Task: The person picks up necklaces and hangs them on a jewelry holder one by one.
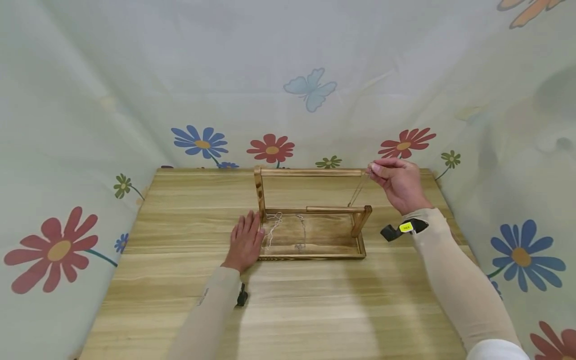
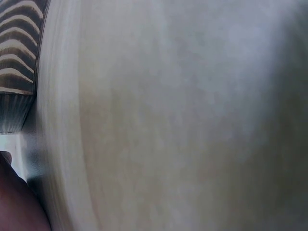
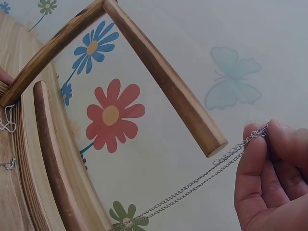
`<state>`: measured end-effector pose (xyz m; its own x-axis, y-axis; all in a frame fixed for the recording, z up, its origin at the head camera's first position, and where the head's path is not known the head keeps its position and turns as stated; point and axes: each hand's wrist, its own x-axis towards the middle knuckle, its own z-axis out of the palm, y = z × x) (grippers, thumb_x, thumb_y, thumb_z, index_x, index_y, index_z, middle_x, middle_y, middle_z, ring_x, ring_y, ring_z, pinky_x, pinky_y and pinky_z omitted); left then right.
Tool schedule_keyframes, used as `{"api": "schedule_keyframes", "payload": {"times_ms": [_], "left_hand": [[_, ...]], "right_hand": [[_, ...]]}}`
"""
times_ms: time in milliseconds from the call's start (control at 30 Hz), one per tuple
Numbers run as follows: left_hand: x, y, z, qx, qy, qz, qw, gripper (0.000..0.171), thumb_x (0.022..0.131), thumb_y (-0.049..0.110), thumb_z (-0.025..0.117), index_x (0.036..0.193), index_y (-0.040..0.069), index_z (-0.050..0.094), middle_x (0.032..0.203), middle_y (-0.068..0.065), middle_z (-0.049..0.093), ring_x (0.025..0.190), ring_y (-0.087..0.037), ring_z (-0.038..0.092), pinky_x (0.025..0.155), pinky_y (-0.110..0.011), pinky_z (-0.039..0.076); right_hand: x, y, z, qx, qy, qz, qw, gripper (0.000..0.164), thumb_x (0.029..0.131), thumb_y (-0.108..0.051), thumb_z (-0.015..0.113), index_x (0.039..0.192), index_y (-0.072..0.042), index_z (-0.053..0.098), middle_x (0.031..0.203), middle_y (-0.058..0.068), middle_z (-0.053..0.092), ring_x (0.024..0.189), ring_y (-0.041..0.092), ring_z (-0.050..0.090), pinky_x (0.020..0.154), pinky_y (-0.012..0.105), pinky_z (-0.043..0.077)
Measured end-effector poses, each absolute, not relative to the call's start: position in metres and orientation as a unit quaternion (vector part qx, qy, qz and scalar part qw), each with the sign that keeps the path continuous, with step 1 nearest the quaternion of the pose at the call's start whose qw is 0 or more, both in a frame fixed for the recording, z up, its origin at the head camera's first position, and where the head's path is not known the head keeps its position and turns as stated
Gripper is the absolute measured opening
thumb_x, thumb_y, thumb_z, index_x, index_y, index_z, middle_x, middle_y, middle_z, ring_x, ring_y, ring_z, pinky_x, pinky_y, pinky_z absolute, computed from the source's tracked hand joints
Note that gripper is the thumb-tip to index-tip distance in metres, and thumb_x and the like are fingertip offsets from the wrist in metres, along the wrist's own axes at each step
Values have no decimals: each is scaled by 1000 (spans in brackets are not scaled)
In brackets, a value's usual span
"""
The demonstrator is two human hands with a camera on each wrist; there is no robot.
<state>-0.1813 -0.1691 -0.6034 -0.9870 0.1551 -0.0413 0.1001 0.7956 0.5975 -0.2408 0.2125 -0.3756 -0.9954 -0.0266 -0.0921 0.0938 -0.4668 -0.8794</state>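
Observation:
A wooden jewelry stand (image 1: 259, 192) has a tray base, a tall upper bar (image 1: 310, 172) and a shorter lower bar (image 1: 337, 209). My right hand (image 1: 398, 185) pinches a thin silver chain necklace (image 3: 190, 182) between thumb and fingertips, right by the upper bar's free end. Two strands of the chain slant down from the fingers toward the lower bar. At the stand's left end my left hand (image 1: 245, 242) lies flat with straight fingers, its fingertips at the left post. Only a bit of it shows in the left wrist view.
Inside the tray lie a pale bunched chain (image 1: 274, 225) and another silver chain (image 1: 303, 232). The stand sits on a wood-grain table (image 1: 180, 240). Behind it and at both sides hangs a flower-printed cloth (image 1: 234, 60).

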Motion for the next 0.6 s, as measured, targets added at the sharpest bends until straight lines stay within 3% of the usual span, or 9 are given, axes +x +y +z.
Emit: {"api": "schedule_keyframes", "payload": {"times_ms": [600], "left_hand": [[-181,-169,-607,62,948,308,47,61,115,39,26,170,17,11,178,-9,6,164,-40,1,130,-60,5]], "right_hand": [[-246,204,-371,38,545,-836,60,13,93,6,71,90,-3,80,88,8,79,81,18,79,79,25,63]]}}
